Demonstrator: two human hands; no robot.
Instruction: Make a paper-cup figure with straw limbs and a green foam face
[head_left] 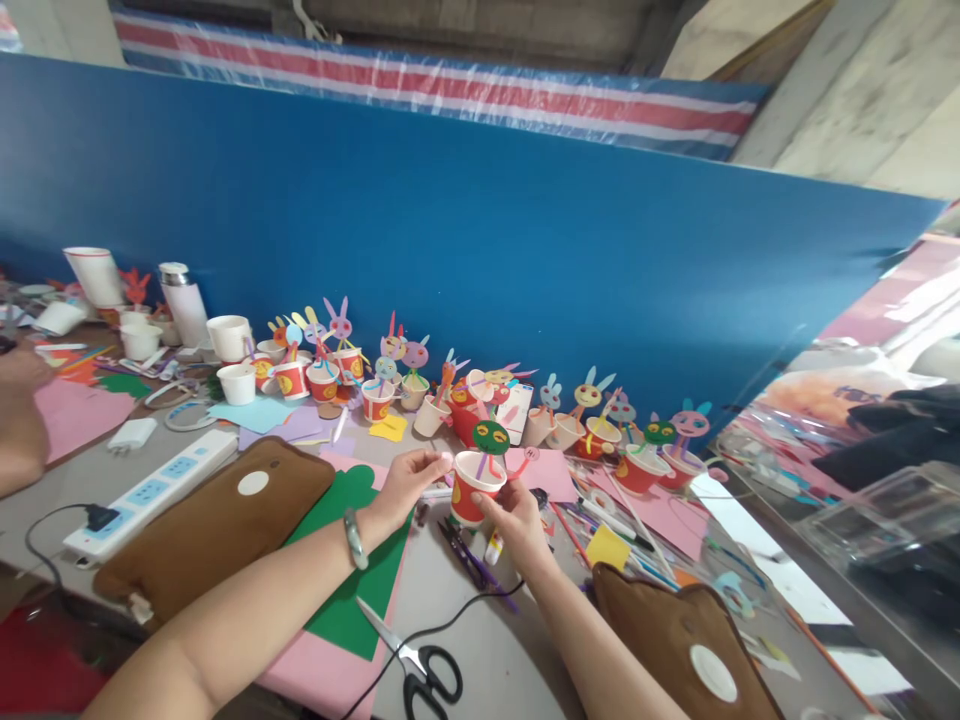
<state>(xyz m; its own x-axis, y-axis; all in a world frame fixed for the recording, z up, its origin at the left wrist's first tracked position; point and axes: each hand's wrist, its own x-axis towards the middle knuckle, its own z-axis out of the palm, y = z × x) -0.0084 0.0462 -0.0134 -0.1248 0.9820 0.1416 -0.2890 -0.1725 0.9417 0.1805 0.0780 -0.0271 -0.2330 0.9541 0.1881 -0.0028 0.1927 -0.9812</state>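
Note:
My right hand (517, 520) grips a red and white paper cup (469, 493) above the table, thumb on its front. A green paper frog face (491, 437) with yellow eyes stands up from the cup on a purple strip, and a small round pink tag marked "Hi" (531, 454) sticks out at the right. Just left of the rim, my left hand (411, 485) has thumb and forefinger pinched together; what lies between them is too small to make out. Under my left forearm lie green paper sheets (352, 610). Black-handled scissors (420, 665) lie partly open in front.
Several paper cups with rabbit faces (589, 395) line the blue partition (450, 230). Brown hot-water bags (217, 520) lie left and right. A power strip (154, 495) and a black cable (465, 605) are on the table. Another person's hand (19, 415) shows at far left.

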